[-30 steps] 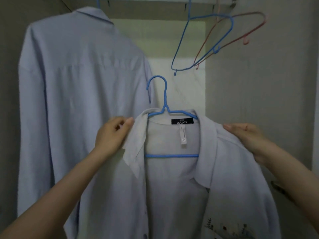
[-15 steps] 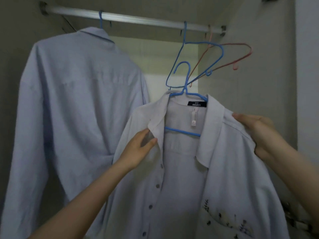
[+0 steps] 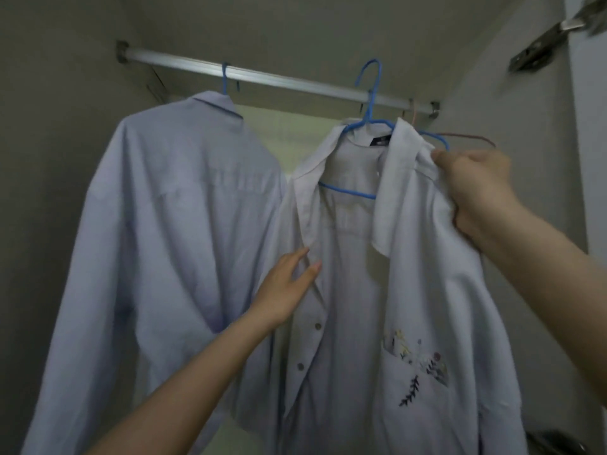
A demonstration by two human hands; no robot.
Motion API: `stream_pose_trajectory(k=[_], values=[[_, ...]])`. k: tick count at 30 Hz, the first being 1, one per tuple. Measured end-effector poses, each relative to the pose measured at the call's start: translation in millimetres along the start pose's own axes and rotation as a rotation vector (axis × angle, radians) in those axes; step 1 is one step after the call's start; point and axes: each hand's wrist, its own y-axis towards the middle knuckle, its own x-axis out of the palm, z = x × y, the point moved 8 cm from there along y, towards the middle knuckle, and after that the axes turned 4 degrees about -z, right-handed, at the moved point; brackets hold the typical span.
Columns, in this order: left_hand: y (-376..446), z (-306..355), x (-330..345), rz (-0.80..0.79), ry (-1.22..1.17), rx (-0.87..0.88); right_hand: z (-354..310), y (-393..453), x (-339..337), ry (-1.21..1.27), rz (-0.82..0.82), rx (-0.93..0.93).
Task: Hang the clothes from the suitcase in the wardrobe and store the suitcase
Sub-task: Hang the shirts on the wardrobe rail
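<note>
A white shirt (image 3: 423, 290) with embroidered flowers on its chest pocket hangs open on a blue hanger (image 3: 369, 103). The hanger's hook stands level with the metal wardrobe rail (image 3: 279, 78), slightly above it. My right hand (image 3: 473, 188) grips the shirt's right shoulder and the hanger end under it. Lower down, my left hand (image 3: 285, 287) rests with spread fingers against the shirt's left front edge. The suitcase is out of view.
A pale blue shirt (image 3: 164, 241) hangs on a blue hanger (image 3: 225, 77) at the rail's left part, touching the white shirt. A pink empty hanger (image 3: 466, 136) hangs behind my right hand. The wardrobe's side walls close in on both sides. A door hinge (image 3: 542, 44) sits top right.
The white shirt on its hanger has been lifted up to the rail. My left hand slid down from the collar to the front edge. The view tilted upward.
</note>
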Motion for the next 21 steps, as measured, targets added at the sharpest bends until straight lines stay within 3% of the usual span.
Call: stream_pose_trajectory(k=[14, 21], values=[[47, 8, -82, 0.133, 0.054, 0.086, -12, 84, 102, -0.158, 0.057, -0.016], [53, -4, -83, 0.128, 0.071, 0.078, 16, 98, 136, -0.239, -0.146, 0.13]])
